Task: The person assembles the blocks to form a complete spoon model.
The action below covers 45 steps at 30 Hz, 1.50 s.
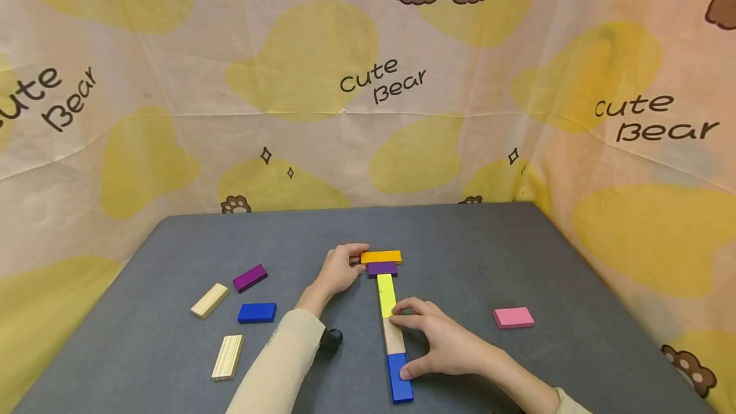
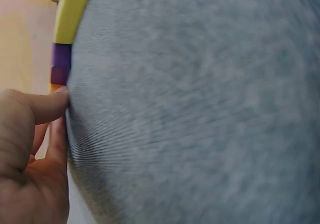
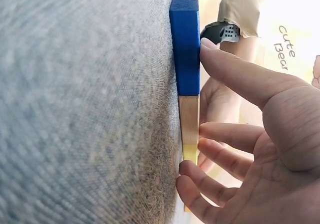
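Note:
In the head view, a row of flat blocks on the table runs from a blue block (image 1: pixel 400 387) through a plain wood block (image 1: pixel 393 337) to a yellow block (image 1: pixel 386 294). A purple block (image 1: pixel 382 269) and an orange block (image 1: pixel 381 257) lie crosswise at its far end. My left hand (image 1: pixel 339 268) pinches the orange block's left end between thumb and fingers. Spread along the row, my right hand (image 1: pixel 448 337) rests its thumb on the blue block, its fingertips at the yellow and wood blocks' joint. The right wrist view shows the blue block (image 3: pixel 186 47) closest.
To the left lie a magenta block (image 1: pixel 250 278), another blue block (image 1: pixel 257 313) and two plain wood blocks, one farther (image 1: pixel 209 301) and one nearer (image 1: pixel 227 357). A pink block (image 1: pixel 513 317) lies at right. Patterned cloth (image 1: pixel 322 145) hangs around the grey table (image 1: pixel 460 241).

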Each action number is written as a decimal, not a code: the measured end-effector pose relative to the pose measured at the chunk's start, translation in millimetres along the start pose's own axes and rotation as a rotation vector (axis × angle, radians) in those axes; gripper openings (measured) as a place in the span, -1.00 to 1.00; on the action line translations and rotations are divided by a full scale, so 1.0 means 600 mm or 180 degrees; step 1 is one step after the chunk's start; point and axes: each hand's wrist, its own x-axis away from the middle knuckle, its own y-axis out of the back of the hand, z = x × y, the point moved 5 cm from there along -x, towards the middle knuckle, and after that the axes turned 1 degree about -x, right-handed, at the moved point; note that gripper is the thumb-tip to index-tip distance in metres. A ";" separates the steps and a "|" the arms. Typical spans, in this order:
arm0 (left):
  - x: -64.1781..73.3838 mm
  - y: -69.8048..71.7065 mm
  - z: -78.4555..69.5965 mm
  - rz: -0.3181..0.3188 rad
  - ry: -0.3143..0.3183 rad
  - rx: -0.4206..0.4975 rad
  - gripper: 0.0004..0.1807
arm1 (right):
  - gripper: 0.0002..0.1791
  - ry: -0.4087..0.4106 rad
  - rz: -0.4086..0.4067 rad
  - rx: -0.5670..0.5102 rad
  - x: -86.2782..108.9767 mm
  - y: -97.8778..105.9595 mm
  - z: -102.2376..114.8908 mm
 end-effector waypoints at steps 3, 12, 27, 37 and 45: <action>0.008 0.008 -0.006 -0.0005 -0.0128 -0.0039 -0.44 | -0.10 0.0016 0.0003 0.0013 -0.002 -0.001 0.002; 0.112 0.036 -0.084 -0.0185 -0.0184 0.0383 -0.53 | -0.09 0.0182 -0.0097 0.0016 0.003 0.002 0.007; 0.216 -0.025 -0.083 0.0830 0.0153 0.1076 -0.22 | -0.09 0.0197 -0.0098 0.0020 0.004 0.002 0.006; 0.217 -0.039 -0.075 0.0892 0.0101 0.0706 -0.16 | -0.10 0.0290 -0.0147 0.0020 0.007 0.002 0.008; 0.219 -0.044 -0.076 0.0889 0.0088 0.0517 -0.07 | -0.09 0.0283 -0.0122 0.0047 0.005 0.001 0.007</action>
